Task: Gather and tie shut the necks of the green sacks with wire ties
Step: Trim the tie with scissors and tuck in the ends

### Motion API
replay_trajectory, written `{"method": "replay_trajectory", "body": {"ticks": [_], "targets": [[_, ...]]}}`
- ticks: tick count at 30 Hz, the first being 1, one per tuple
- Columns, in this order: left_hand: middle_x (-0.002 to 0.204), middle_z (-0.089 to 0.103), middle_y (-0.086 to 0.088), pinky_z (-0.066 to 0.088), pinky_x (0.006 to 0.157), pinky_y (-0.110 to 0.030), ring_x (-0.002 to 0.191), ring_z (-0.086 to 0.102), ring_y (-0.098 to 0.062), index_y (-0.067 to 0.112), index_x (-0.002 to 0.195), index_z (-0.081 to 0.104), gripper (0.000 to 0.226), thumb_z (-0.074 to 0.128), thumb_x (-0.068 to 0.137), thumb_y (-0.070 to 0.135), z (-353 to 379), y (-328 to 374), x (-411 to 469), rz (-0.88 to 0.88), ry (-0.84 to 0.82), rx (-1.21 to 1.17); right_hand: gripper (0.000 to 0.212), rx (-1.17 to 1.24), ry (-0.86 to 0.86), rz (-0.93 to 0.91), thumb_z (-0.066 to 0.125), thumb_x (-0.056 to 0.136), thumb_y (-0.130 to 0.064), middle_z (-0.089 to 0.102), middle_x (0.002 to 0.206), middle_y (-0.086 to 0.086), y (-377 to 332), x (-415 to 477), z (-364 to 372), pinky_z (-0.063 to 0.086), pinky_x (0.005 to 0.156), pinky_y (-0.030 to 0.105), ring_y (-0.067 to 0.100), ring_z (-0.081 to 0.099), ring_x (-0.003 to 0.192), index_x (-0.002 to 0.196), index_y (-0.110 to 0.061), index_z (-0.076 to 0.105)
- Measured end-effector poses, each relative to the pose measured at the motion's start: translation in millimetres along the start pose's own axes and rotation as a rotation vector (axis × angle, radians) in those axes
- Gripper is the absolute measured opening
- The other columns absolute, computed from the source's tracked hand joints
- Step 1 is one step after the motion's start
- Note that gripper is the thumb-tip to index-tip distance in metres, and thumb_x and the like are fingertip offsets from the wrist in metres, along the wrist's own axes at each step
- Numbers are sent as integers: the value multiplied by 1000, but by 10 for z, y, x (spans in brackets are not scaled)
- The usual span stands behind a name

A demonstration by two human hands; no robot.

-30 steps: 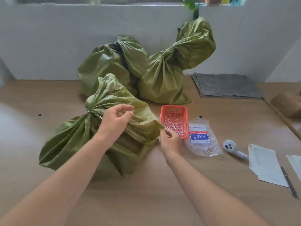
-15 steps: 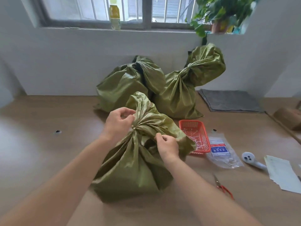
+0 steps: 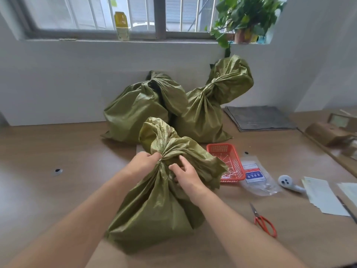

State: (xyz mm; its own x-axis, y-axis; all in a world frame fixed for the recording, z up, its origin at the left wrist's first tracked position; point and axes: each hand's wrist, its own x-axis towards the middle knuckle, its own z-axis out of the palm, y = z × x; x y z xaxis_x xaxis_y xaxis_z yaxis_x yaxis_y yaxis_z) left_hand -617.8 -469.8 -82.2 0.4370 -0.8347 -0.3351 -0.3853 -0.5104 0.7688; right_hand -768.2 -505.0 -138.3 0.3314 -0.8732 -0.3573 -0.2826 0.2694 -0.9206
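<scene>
Head view: front green sack stands upright at table centre so its neck faces up. Left hand is clenched round the gathered neck, keeping it bunched; right hand, fingers half-curled w/ nothing visibly in them, presses the fabric beside it. Orange basket of wire ties sits just right, w/in reach. 2 sacks behind look tied.

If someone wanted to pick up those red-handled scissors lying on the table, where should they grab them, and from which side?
Probably by the red loop handles, coming from above on the near right side. The scissors lie flat and closed on the table, blades pointing away toward the orange basket, so the handles are the end nearest the right hand and away from the tips.
</scene>
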Motion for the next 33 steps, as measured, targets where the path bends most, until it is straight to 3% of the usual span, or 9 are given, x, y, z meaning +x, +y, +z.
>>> {"method": "replay_trajectory", "body": {"ticks": [4, 7, 9, 13, 20, 24, 26, 30, 33], "targets": [[110, 68, -5, 44, 81, -33, 98, 62, -23, 12, 115, 68, 35, 52, 100, 40, 62, -62, 9, -70, -61, -38, 86, -51, -180, -45, 64, 92, -34, 66, 124, -11, -61, -8, -34, 55, 103, 38, 9, 64, 106, 159, -51, 13], [109, 72, 3, 51, 80, -28, 102, 67, -16, 19, 119, 71, 26, 58, 97, 20, 53, -116, -27, 10, -94, -44, 102, -122, -288, -110, 69, 93, -22, 57, 129, -21, -124, -28, -71, 53, 96, 26, 3, 63, 109, 157, -58, 0], [114, 71, 6, 54, 85, -26, 104, 67, -14, 24, 129, 65, 39, 59, 93, 11, -3, -129, -76, 51, -109, -8, 112, -211, -328, -188, 73, 90, -15, 51, 135, -18, -212, -24, -72, 46, 100, 23, 0, 58, 109, 156, -60, -5], [142, 59, -1, 46, 107, -31, 126, 57, -19, 23, 155, 41, 68, 59, 91, 6, -228, -114, -85, 106, -37, 95, 122, -299, -334, -333, 74, 84, -4, 46, 146, -10, -426, 19, 63, 51, 110, 37, 9, 60, 122, 149, -71, -5], [131, 55, 0, 37, 95, -23, 115, 49, -14, 22, 156, 37, 69, 61, 96, 1, -826, -148, -72, 136, 46, 17, 124, -342, -358, -540, 68, 82, 3, 34, 162, -5, -837, 228, 584, 44, 116, 46, 23, 47, 142, 144, -78, -3], [130, 61, 1, 45, 109, -36, 116, 60, -18, 30, 155, 41, 76, 70, 85, 18, -1296, -369, 54, 133, 68, -27, 122, -320, -342, -591, 70, 83, 0, 35, 163, -7, -1012, 382, 1074, 43, 117, 47, 24, 45, 144, 146, -76, -1], [122, 65, -3, 51, 105, -43, 109, 66, -21, 32, 155, 42, 87, 70, 73, 25, -1592, -509, 160, 143, 65, -51, 122, -285, -345, -611, 71, 80, -1, 36, 164, -7, -1096, 471, 1365, 41, 119, 47, 20, 44, 146, 147, -75, 2], [111, 63, 1, 57, 83, -22, 94, 67, -12, 26, 155, 41, 79, 66, 85, 0, -2166, -729, 378, 204, 7, -75, 122, -213, -320, -627, 70, 79, 4, 28, 168, -8, -1308, 649, 1980, 34, 123, 48, 13, 32, 153, 148, -74, 5], [114, 63, 2, 58, 92, -32, 100, 68, -13, 31, 155, 40, 81, 62, 84, -1, -2624, -929, 610, 258, -9, -55, 123, -176, -284, -624, 68, 83, 9, 27, 168, -8, -1486, 776, 2448, 33, 124, 48, 13, 33, 153, 148, -74, 6]]}}
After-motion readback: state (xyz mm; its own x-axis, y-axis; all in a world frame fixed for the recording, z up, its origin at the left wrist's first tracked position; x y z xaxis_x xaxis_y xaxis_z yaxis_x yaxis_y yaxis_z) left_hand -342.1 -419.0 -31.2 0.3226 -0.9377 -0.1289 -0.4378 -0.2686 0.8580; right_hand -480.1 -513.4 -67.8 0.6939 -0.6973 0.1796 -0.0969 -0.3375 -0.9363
